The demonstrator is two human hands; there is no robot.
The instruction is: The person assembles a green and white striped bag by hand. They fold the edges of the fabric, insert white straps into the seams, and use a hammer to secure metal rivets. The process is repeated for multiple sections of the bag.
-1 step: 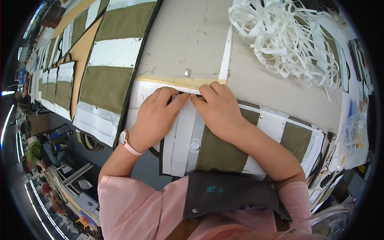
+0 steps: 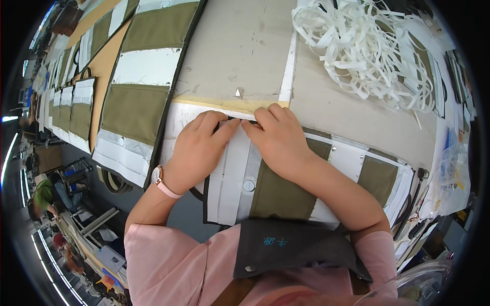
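Fingertips of the left hand (image 2: 199, 148) and the right hand (image 2: 278, 143) nearly met in the head view, both touching the black edging (image 2: 204, 206) of an olive-and-white fabric panel (image 2: 286, 191); the fingers were curled and close together, though I could not tell whether they pinched that edging or only pressed it; the panel lay along the near edge of the worktable (image 2: 229, 61), partly under the right forearm; a pink-strapped wristwatch (image 2: 157, 175) circled the left wrist; a yellowish strip (image 2: 229, 104) lay just beyond the hands; toward the worktable's far right corner sat a tangled heap of white tape (image 2: 362, 51); a larger olive-and-white panel (image 2: 135, 112) lay to the left of the hands, with a tan board (image 2: 109, 66) farther left.
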